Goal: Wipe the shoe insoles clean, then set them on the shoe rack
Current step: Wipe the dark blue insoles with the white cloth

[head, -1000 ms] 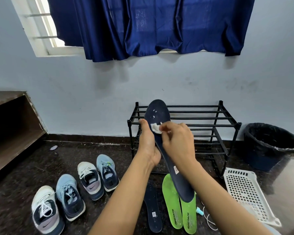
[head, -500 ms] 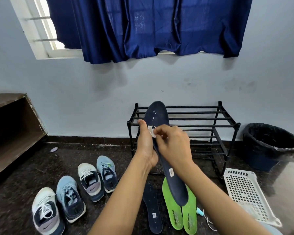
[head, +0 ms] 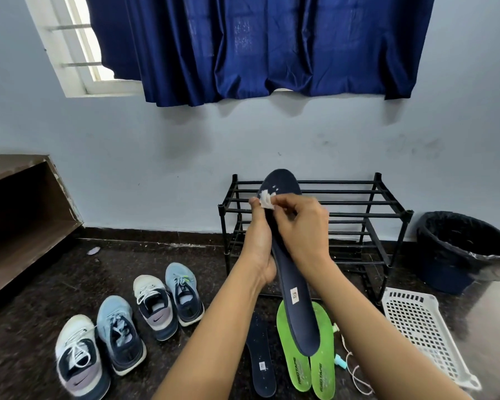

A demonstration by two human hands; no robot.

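While the right hand (head: 303, 229) has that tiny white wipe (head: 266, 201) pinched in its fingers (head: 289, 209) and pressed onto the forefoot of the navy insole (head: 296, 287), the left hand (head: 259, 249) is clamped round the insole's left edge with the thumb right beside the wipe. That holds the insole upright in the air in front of the rack (head: 358, 197). My two cents on doing this bit properly: there are white specks (head: 274, 188) just above the right fingertips, toward the toe, so that's where the wipe needs to go next. I'd brace the back of the insole with the left fingers directly behind wherever the right ones press, otherwise the foam just flexes away and you're polishing air. Use short strokes in one direction, not scrubbing circles. The wipe looks pretty ragged, and I suspect some of those specks could be its own lint, so turn it to a fresh face or grab a bigger one. Then shift the left grip lower so the strip under the palm gets wiped too, and work down to the heel hanging below both wrists. A second navy insole (head: 260, 356) and two green insoles (head: 309, 368) lie on the floor under the forearms, waiting their turn.
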